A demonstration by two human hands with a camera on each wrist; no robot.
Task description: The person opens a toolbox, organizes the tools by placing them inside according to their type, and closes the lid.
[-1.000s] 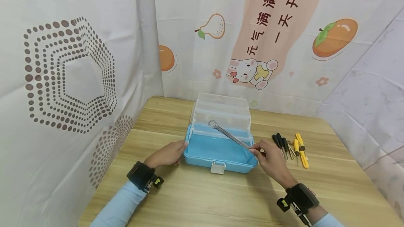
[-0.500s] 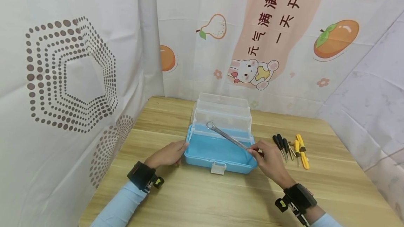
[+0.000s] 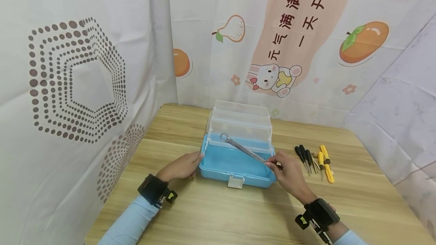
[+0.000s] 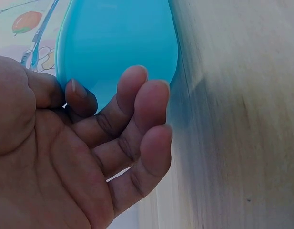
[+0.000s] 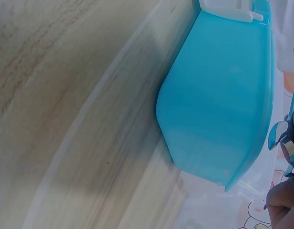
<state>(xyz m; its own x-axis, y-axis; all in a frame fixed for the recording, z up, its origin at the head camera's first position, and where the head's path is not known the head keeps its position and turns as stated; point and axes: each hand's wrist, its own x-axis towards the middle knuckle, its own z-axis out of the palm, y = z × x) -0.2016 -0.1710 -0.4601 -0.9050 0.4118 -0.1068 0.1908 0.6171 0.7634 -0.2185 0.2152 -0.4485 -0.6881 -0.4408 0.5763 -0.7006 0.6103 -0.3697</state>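
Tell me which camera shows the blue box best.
The head view: it shows the blue box nearly whole from above, with its translucent trays and front latch. The left wrist view has mainly outer wall beyond the left hand; the right wrist view, mainly outer wall and part of the latch.

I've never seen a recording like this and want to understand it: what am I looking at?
No robot here: these are a person's bare left hand and right hand. The wide pictures come from a head-worn camera looking forward and down; the close ones come from wrist cameras, one per hand. An open blue box sits on the table, with screwdrivers lying to its right. The left hand grips the box's left end, while the right hand pinches one end of a wrench over the box.
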